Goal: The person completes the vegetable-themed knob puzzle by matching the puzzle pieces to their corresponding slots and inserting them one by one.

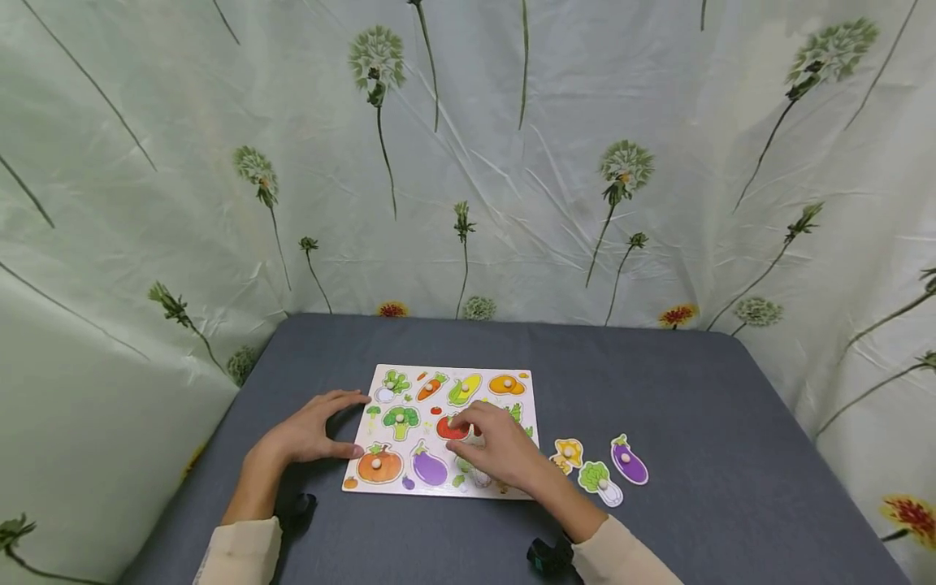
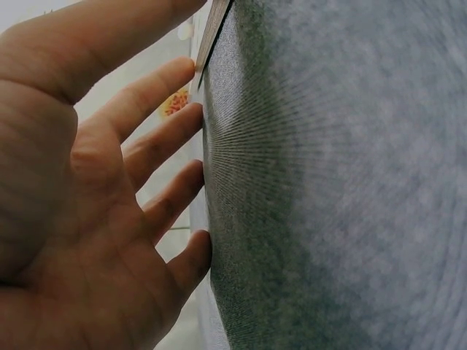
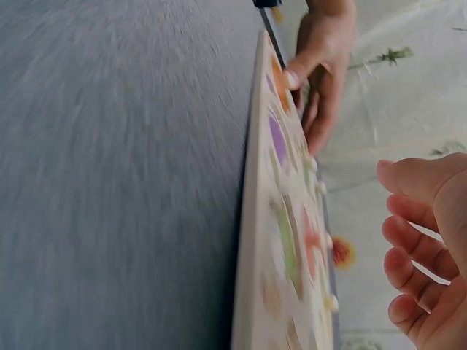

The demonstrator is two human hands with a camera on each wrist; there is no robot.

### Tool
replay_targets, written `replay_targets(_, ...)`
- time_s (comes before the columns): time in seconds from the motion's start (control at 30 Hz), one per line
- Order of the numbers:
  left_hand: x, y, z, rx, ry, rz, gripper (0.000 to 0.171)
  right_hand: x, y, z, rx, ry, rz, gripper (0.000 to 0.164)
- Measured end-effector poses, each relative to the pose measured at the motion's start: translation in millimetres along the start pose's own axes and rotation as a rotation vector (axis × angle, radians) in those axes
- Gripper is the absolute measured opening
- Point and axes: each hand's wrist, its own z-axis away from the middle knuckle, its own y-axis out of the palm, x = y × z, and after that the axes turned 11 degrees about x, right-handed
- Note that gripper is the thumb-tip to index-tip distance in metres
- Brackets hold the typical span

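Note:
A white wooden vegetable puzzle board (image 1: 453, 490) lies flat on the grey table. My left hand (image 1: 314, 426) is at the board's left edge, its thumb and fingers spread, the thumb by the pumpkin piece (image 1: 379, 466). In the left wrist view its fingertips rest along the cloth and the board's edge. Over the board's middle right hovers my right hand (image 1: 497, 447), fingers loosely bent beside the tomato piece (image 1: 449, 428). The right wrist view shows that hand (image 3: 430, 240) apart from the board, holding nothing. It hides part of the board's lower right.
Right of the board lie three loose pieces: a mushroom piece (image 1: 568, 452), a bok choy piece (image 1: 600, 484) and an eggplant piece (image 1: 629, 461). Broccoli (image 1: 400, 421), carrot (image 1: 431, 387) and corn (image 1: 464, 390) pieces sit on the board. A flowered curtain (image 1: 468, 162) hangs behind the table.

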Motion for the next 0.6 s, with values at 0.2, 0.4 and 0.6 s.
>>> replay_targets(0.2, 0.5, 0.3, -2.4, 0.0, 0.001, 0.0, 0.09, -14, -22, 22, -0.041, 0.028, 0.032, 0.017)
replay_targets(0.4, -0.2, 0.7, -3.1, 0.006, -0.003, 0.0, 0.091, -35, -37, 47, -0.088, 0.093, 0.044, 0.015)
replay_targets(0.6, 1.5, 0.3, -1.6, 0.004, 0.001, 0.008, 0.091, -54, -51, 67, -0.147, 0.141, 0.088, 0.016)
